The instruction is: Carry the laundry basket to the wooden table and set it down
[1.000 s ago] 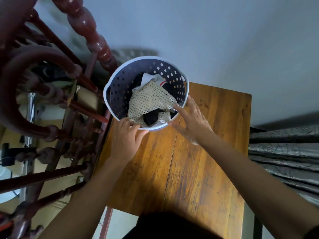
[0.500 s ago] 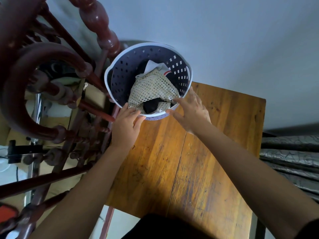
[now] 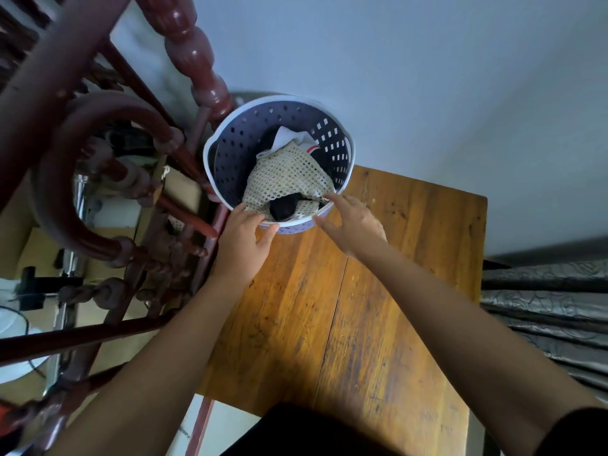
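The perforated laundry basket (image 3: 230, 153) sits at the wooden table's (image 3: 411, 258) far left corner, holding a cream mesh cloth (image 3: 283, 179) over dark and white garments. My left hand (image 3: 241, 240) and right hand (image 3: 353, 225) rest open-fingered against its near rim.

Underside of the laundry basket (image 3: 230, 149) hidden by its own wall and load, so contact with the wooden table (image 3: 378, 291) impossible to confirm. Left hand (image 3: 241, 240) fingertips tucked under the rim, out of sight. Dark garment (image 3: 283, 208) mostly buried beneath the mesh cloth (image 3: 285, 179). Turned wooden furniture (image 3: 108, 179) cut off at left and top edges. Both arms cropped at the bottom edge.
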A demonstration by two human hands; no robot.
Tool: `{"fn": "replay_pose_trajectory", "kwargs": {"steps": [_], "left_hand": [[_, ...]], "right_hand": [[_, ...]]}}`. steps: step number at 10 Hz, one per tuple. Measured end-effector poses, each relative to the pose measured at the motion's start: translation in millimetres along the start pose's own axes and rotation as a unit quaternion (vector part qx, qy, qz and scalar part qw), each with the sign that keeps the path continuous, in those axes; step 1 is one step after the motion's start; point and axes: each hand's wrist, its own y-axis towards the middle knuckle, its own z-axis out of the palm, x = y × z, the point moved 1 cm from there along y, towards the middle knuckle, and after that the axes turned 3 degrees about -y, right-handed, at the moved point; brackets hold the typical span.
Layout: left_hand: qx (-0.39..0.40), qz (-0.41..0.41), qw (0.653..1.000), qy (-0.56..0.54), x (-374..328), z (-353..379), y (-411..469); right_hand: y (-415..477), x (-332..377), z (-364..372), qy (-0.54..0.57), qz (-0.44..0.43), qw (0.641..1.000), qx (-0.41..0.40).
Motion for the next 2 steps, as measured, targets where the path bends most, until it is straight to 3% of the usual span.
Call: {"fn": "replay_pose_trajectory", "kwargs": {"steps": [2], "left_hand": [[0.057, 0.0, 0.998, -0.013, -28, -22, -9]], "right_hand": [[-44, -1, -19, -0.015, -0.032, 0.999, -0.017]]}}
